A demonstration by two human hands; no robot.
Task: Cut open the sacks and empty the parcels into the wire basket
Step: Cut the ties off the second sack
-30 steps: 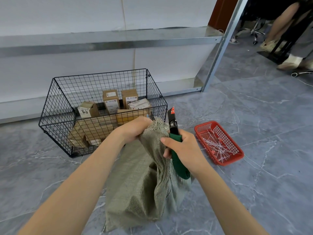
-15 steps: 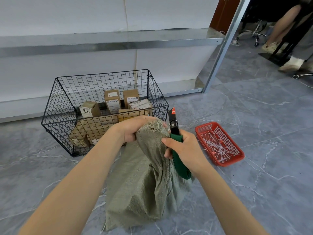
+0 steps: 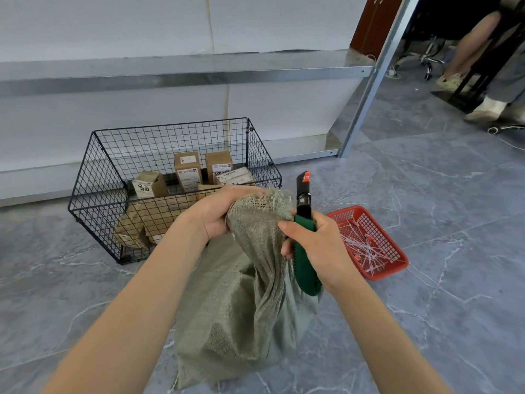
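Observation:
A grey-green woven sack (image 3: 244, 302) stands on the floor in front of me, its frayed neck bunched up. My left hand (image 3: 218, 211) grips that neck from the left. My right hand (image 3: 318, 245) holds a green-handled cutter (image 3: 304, 240) upright beside the neck, its dark tip with a red label pointing up. Just behind the sack stands the black wire basket (image 3: 113, 155), with several brown cardboard parcels (image 3: 187, 172) in it.
A small red plastic tray (image 3: 395, 251) holding white cut ties lies on the floor to the right. A metal shelf rack (image 3: 199, 72) runs along the white wall behind the basket. Another person's legs (image 3: 483, 52) are at the far right.
My left hand has shifted its hold on the sack's neck, lifting it slightly. The view has drifted a little. The cutter stays upright in my right hand.

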